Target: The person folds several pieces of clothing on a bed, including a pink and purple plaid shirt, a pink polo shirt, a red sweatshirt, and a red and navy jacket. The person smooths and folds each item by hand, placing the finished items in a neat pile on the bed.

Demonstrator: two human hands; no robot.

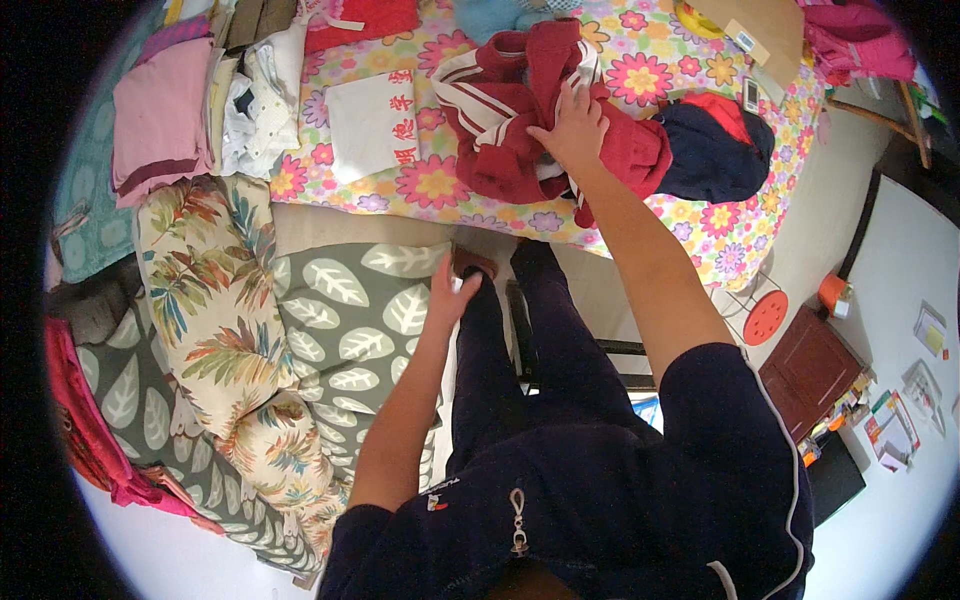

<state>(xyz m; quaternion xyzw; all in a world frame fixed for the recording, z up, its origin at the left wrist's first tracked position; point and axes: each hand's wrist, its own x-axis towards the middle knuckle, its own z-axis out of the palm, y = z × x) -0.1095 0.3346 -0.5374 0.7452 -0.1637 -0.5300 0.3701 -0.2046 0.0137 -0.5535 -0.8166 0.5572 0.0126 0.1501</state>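
Note:
On the flower-patterned cloth, a red jacket with white stripes lies crumpled. My right hand rests on the middle of it, fingers and thumb spread over the fabric. My left hand hangs low beside my left leg, close to the edge of the dark leaf-print cover; its thumb stands apart from the fingers and it holds nothing. Left of the jacket lies a folded white shirt with red characters. Touching the jacket on its right is a dark navy garment with a red part.
Folded pink clothes and white clothes are stacked at the far left. Leaf-print pillows lie on the bed cover at my left. A red round stool stands right of the table. A phone lies near the cardboard.

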